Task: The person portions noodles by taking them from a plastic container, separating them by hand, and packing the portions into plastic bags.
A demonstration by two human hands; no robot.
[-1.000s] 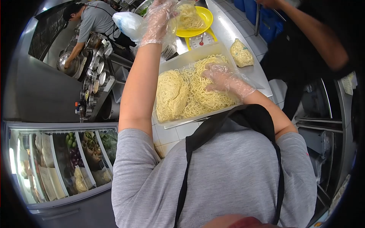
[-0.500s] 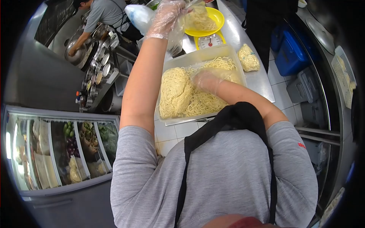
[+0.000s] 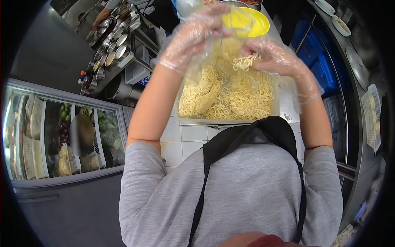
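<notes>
My left hand (image 3: 195, 39), in a clear plastic glove, grips the top of a clear plastic bag (image 3: 201, 68) that hangs over the noodle tub. Noodles show through the bag. A small clump of noodles (image 3: 245, 61) is pinched in my gloved right hand (image 3: 273, 57), close beside the bag. Below both hands sits the translucent tub (image 3: 276, 99), with a packed mass of yellow noodles (image 3: 199, 94) on its left and loose noodles (image 3: 251, 101) on its right. Behind the hands is a yellow plate (image 3: 259, 22).
A glass-topped chiller (image 3: 66, 144) with vegetables stands at the left. Pans (image 3: 120, 51) line a rack at the upper left, near a co-worker's arm (image 3: 103, 17). Blue bins (image 3: 323, 74) and a counter with a white basket (image 3: 371, 119) are at the right.
My right hand has risen out of the tub with noodles to beside the bag. The bag has moved from over the plate to above the tub. The view has shifted.
</notes>
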